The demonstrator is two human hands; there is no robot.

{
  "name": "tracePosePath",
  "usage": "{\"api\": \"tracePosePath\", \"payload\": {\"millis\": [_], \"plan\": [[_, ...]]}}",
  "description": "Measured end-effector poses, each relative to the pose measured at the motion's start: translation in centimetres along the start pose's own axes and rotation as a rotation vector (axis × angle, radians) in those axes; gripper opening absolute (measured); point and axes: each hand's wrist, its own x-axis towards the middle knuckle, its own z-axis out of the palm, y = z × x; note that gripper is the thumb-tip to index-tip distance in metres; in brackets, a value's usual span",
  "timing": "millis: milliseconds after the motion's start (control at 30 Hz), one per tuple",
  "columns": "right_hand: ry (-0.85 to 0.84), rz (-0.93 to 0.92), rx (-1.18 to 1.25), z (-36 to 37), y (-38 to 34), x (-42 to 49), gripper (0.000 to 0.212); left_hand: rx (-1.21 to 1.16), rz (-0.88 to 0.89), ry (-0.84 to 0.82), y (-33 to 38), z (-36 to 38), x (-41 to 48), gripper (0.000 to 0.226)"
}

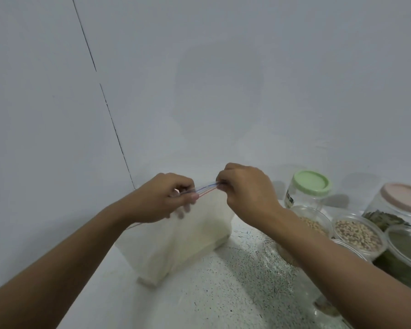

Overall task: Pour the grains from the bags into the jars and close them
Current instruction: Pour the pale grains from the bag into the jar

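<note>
A clear zip bag [190, 241] holding pale white grains stands upright on the speckled counter [223, 293], close to the wall. My left hand [161, 198] pinches the left part of its blue-and-red zip strip. My right hand [244, 186] pinches the same strip further right. Between the two hands the strip's two sides look slightly parted. To the right stand open clear jars: one with beige grains [312, 225], partly behind my right forearm, and one with speckled beans [358, 235].
At the back right stands a clear jar with a green lid [311, 184]. A jar with a pink lid [403, 198] holds dark leaves. An open jar of dark green contents [408, 252] sits at the right edge. The white wall rises just behind the bag.
</note>
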Motion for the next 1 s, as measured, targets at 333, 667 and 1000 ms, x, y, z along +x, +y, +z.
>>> {"api": "tracePosePath", "payload": {"millis": [333, 667, 1000], "plan": [[0.227, -0.018, 0.046, -0.7, 2.5, -0.3, 0.013, -0.481, -0.121, 0.065, 3.9, 2.9, 0.9, 0.026], [0.146, 0.359, 0.527, -1.5, 1.7, -5.4, 0.023, -0.782, -0.233, 0.093, 4.8, 8.2, 1.5, 0.028], [0.044, 0.658, 0.847, -0.8, 2.0, -8.8, 0.010, -0.842, -0.258, -0.024, 5.4, 11.4, 0.8, 0.029]]}}
